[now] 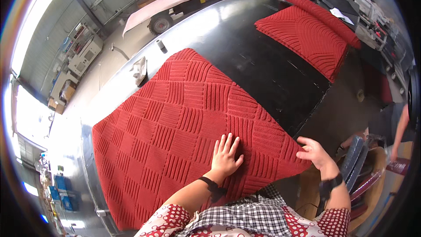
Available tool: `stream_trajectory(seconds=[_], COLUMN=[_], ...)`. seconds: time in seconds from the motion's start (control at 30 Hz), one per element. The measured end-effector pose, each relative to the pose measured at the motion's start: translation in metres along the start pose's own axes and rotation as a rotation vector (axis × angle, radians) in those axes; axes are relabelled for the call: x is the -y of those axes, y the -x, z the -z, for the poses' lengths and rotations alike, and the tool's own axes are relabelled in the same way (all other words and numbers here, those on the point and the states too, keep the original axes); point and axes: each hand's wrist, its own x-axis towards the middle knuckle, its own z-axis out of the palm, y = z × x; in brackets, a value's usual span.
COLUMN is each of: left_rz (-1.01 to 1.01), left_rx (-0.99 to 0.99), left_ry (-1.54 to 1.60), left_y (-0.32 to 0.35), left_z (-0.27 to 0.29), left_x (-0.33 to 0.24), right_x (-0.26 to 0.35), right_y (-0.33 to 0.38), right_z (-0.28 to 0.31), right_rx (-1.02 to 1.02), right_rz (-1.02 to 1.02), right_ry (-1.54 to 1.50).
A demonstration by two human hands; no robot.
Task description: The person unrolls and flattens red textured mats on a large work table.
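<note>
A large red mat (162, 140) with a raised checkered pattern of ribbed and plain squares lies across the table in front of me. My left hand (226, 156) rests palm down on it, fingers stretched out. At the mat's right corner, my right hand (316, 154) pinches the edge between thumb and fingers. That corner reaches past the table's edge. The mat's near side runs down toward my checked apron (245, 217).
The dark, shiny table (258, 68) bears folded red mats (307, 39) and a red roll (320, 17) at far right. A crumpled cloth (139, 70) and a small grey cylinder (161, 45) lie left. Wrapped rolls (355, 162) stand at right, near another person's arm (400, 127).
</note>
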Motion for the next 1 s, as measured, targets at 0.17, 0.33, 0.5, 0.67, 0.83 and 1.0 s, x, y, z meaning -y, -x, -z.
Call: stream_trajectory(seconds=[0.17, 0.33, 0.5, 0.67, 0.83, 1.0], left_rz=[-0.035, -0.016, 0.023, 0.032, 0.054, 0.073], left_rx=[-0.021, 0.016, 0.104, 0.094, 0.12, 0.131], left_ry=[0.056, 0.035, 0.003, -0.009, -0.028, -0.038], left_y=[-0.009, -0.01, -0.008, -0.01, -0.009, -0.013], left_z=[-0.003, 0.001, 0.003, 0.003, 0.003, 0.003], left_x=[-0.008, -0.001, -0.001, -0.002, -0.001, -0.003], right_x=[-0.009, 0.032, 0.034, 0.028, 0.032, 0.031], right_y=[-0.044, -0.083, -0.138, -0.196, -0.207, -0.23], right_z=[0.045, 0.018, 0.015, 0.028, 0.002, 0.013], right_rx=[0.211, 0.101, 0.048, 0.365, 0.635, 0.588], right_rz=[-0.271, -0.402, -0.255, -0.642, -0.557, -0.329], right_ry=[-0.035, 0.056, 0.171, 0.01, -0.258, -0.403])
